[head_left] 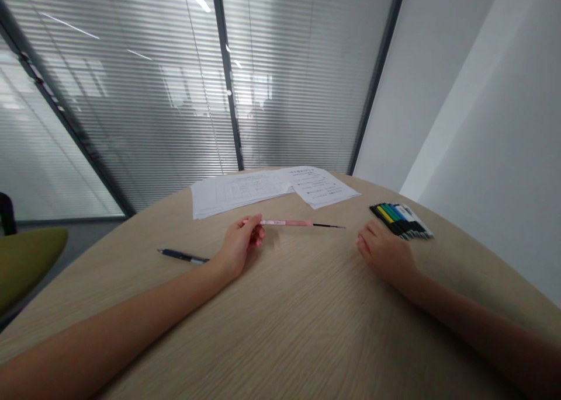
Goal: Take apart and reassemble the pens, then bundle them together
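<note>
Pinching pink pen (pixel 284 222) — end hidden

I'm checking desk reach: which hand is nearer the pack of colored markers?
Right. The right hand rests just in front of the pack of colored markers. The left hand lies much farther left of it, holding a pink pen.

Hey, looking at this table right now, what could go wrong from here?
The slim pink pen in the left hand has a thin black tip pointing toward the right hand, so it might mark or poke that hand. The pack of coloured markers lies beside the right hand, close to the edge of the wood-grain table, so a careless move could knock it off.
</note>
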Demonstrator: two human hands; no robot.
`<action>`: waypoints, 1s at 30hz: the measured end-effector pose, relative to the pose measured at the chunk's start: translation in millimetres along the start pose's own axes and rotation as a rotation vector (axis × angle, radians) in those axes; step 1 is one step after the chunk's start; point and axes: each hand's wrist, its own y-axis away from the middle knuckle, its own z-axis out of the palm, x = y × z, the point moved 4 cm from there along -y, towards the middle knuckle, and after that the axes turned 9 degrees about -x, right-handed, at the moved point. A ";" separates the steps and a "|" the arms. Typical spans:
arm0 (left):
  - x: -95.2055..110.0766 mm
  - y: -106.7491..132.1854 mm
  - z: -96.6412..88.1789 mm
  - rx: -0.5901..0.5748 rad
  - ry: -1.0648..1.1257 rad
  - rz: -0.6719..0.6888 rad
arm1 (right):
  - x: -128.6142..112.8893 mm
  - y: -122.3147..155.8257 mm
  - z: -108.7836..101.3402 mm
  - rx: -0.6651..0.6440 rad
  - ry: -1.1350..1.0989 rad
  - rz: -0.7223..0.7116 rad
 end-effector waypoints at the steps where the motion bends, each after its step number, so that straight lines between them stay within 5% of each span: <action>1: 0.1 0.1 0.3 -0.002 0.002 -0.002 | -0.7 -0.6 0.9 -0.011 0.026 -0.014; 30: 1.1 1.6 3.8 -0.035 0.007 -0.008 | 2.2 -2.0 9.9 -0.028 -0.099 -0.015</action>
